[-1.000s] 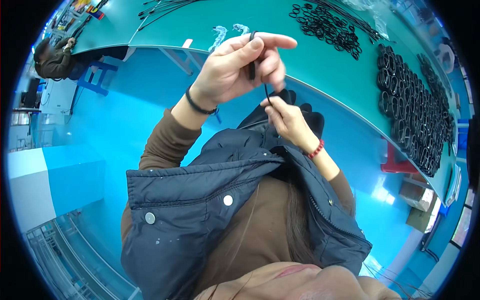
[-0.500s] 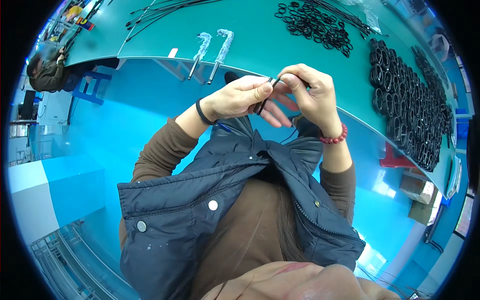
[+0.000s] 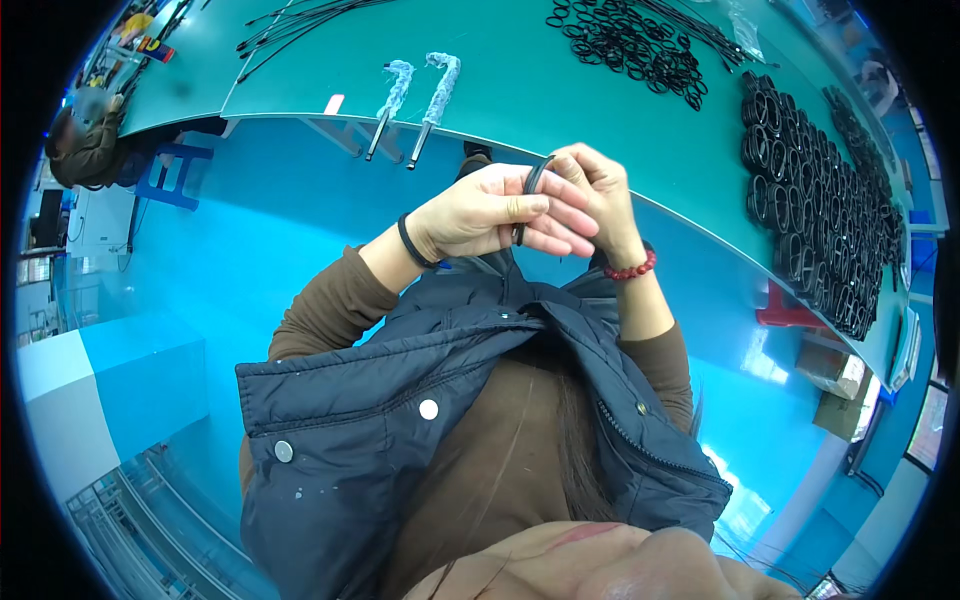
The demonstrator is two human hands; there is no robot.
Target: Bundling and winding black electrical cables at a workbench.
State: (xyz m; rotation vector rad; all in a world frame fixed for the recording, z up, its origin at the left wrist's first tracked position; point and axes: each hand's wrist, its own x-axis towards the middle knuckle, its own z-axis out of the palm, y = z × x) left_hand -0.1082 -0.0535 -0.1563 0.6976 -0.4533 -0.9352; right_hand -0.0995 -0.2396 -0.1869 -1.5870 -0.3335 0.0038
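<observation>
My left hand (image 3: 470, 213) is held palm up in front of my body, fingers stretched out and thumb laid across. A thin black cable (image 3: 533, 180) passes around its fingers in a narrow loop. Beyond those fingers, my right hand (image 3: 598, 185) is closed in a pinch at the loop's upper end; its fingertips are partly hidden. Both hands hang just off the near edge of the green table (image 3: 520, 90).
Two rods wrapped in pale plastic, one of them a bent rod (image 3: 437, 95), jut over the table edge. A pile of black rings (image 3: 640, 45) and rows of bundled black coils (image 3: 800, 190) lie to the right. Another person (image 3: 85, 145) sits far left by a blue stool (image 3: 175, 178).
My right hand has moved left, closer to my left hand. The left hand has turned its palm further up, and the cable now curves around its fingers.
</observation>
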